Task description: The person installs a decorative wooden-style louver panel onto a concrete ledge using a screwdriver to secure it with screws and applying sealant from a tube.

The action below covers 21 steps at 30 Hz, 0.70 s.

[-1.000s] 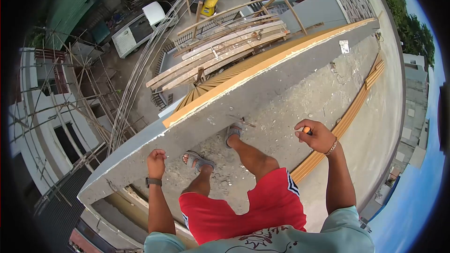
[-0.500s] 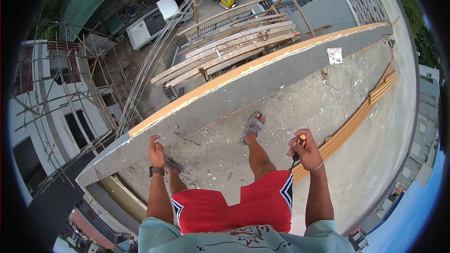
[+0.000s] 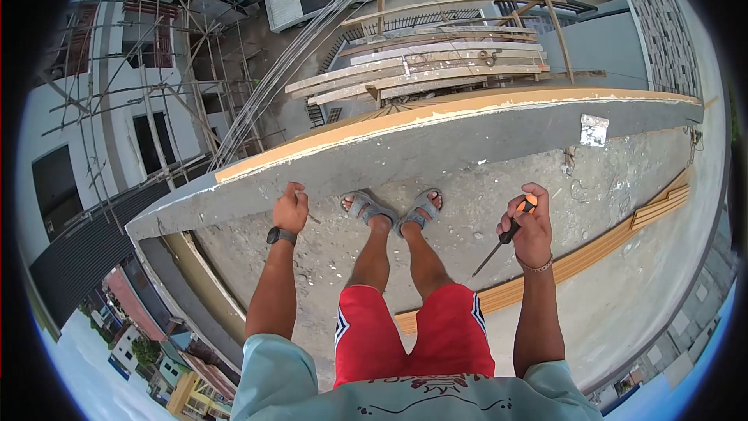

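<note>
Right hand (image 3: pixel 532 226) is holding a screwdriver (image 3: pixel 507 234); right fingers (image 3: pixel 533 189) are curling around its orange-and-black handle. Shaft is pointing down and to the left of those fingers, tip hanging over the floor (image 3: pixel 436 253) (can't tell how high). Bracelet (image 3: pixel 536 265) is sitting on the right wrist.

Left hand (image 3: pixel 290 210) is hovering in front of or over the ledge's near edge, well apart from the screwdriver; can't tell if it's touching. Left fingers (image 3: pixel 294 189) are bending inward, loosely curled (can't tell if they're pinching anything). Dark watch (image 3: pixel 281 235) is wrapping the left wrist.

Grey ledge (image 3: pixel 389 154) is running beyond both sets of fingers, its far side carrying an orange edge (image 3: pixel 436 114) with a ragged white line. White-splattered sheet (image 3: pixel 594 130) is lying on the ledge, beyond and right of the right fingers. Orange ribbed strips (image 3: pixel 576 260) are lying on the near side of the right fingers, stretching away to the right. Two grey sandals (image 3: pixel 422 212) are standing on the floor between the hands. Timber planks (image 3: pixel 436 62) are showing past the ledge.
</note>
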Each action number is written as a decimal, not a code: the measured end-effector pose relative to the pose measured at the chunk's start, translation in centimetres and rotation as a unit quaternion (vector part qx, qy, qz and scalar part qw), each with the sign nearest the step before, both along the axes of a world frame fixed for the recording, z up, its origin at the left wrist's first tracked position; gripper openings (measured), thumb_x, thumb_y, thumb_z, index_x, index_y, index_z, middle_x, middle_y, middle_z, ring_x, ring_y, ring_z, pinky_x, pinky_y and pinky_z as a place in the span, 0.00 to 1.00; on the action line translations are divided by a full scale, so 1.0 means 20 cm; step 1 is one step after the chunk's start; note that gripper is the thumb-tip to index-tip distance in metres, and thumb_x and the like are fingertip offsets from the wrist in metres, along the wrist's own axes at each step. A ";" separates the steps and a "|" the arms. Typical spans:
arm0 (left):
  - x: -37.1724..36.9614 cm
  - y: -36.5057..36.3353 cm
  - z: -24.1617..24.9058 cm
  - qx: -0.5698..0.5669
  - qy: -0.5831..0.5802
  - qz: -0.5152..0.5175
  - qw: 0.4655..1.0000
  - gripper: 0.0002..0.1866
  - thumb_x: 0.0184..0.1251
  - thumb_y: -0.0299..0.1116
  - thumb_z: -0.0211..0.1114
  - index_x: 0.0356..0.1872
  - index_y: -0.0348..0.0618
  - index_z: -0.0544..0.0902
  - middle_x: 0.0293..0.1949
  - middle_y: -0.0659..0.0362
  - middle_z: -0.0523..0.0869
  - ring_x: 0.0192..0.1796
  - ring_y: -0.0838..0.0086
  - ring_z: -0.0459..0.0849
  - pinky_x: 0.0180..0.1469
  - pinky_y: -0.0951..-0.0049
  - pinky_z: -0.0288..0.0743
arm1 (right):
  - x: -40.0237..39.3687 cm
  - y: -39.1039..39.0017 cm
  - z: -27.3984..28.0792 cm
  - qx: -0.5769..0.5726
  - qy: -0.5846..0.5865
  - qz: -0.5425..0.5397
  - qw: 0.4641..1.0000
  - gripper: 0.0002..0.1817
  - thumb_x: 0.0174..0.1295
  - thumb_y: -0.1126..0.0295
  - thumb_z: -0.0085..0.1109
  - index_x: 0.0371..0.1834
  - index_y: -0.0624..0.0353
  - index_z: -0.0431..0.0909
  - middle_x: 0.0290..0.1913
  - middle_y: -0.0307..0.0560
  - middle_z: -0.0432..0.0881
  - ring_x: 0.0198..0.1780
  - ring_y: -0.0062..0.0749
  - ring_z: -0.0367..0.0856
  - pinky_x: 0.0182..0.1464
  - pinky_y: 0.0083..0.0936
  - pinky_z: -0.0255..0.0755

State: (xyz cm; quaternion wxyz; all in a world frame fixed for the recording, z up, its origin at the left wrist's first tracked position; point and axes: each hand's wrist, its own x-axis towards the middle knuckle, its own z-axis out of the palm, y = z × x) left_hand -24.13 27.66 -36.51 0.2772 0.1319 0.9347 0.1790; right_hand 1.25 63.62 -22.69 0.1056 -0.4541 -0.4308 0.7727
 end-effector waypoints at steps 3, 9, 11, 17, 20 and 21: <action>-0.12 0.07 -0.17 -0.011 0.023 -0.014 1.000 0.13 0.61 0.39 0.55 0.44 0.47 0.78 0.27 0.49 0.81 0.32 0.51 0.81 0.38 0.54 0.74 | -0.08 -0.03 -0.06 0.001 -0.006 0.026 1.000 0.22 0.57 0.82 0.40 0.56 0.54 0.58 0.35 0.43 0.70 0.28 0.25 0.72 0.32 0.27 0.74; -0.35 0.24 -0.55 -0.061 0.165 -0.105 0.979 0.20 0.62 0.47 0.54 0.46 0.44 0.82 0.38 0.44 0.74 0.44 0.50 0.76 0.47 0.54 0.70 | -0.16 -0.08 -0.29 0.012 -0.040 0.059 0.997 0.21 0.59 0.81 0.41 0.55 0.54 0.58 0.35 0.43 0.70 0.27 0.22 0.71 0.30 0.24 0.73; -0.41 0.26 -0.65 -0.091 0.173 -0.116 0.974 0.21 0.63 0.48 0.53 0.45 0.44 0.83 0.38 0.44 0.74 0.44 0.51 0.75 0.48 0.54 0.69 | -0.17 -0.11 -0.35 0.011 -0.046 0.066 0.997 0.21 0.59 0.81 0.41 0.55 0.54 0.58 0.35 0.43 0.70 0.27 0.22 0.71 0.30 0.23 0.73; -0.44 0.25 -0.80 -0.148 0.171 -0.146 0.963 0.22 0.63 0.48 0.49 0.34 0.43 0.86 0.38 0.48 0.74 0.46 0.53 0.74 0.49 0.54 0.65 | -0.33 -0.16 -0.48 0.003 -0.041 0.052 0.998 0.21 0.58 0.82 0.41 0.56 0.54 0.58 0.35 0.43 0.70 0.24 0.20 0.69 0.25 0.21 0.71; -0.46 0.25 -0.82 -0.107 0.183 -0.170 0.962 0.22 0.60 0.45 0.49 0.25 0.39 0.86 0.35 0.48 0.76 0.44 0.54 0.74 0.48 0.55 0.63 | -0.48 -0.17 -0.57 0.004 -0.019 0.062 0.998 0.20 0.57 0.82 0.41 0.54 0.55 0.59 0.35 0.42 0.70 0.21 0.19 0.67 0.22 0.19 0.67; -0.45 0.25 -0.82 -0.085 0.197 -0.154 0.965 0.22 0.60 0.45 0.49 0.25 0.39 0.86 0.34 0.48 0.77 0.44 0.54 0.74 0.48 0.55 0.63 | -0.55 -0.18 -0.58 0.000 -0.017 0.061 0.998 0.20 0.57 0.82 0.41 0.53 0.55 0.60 0.35 0.42 0.70 0.21 0.18 0.67 0.21 0.19 0.67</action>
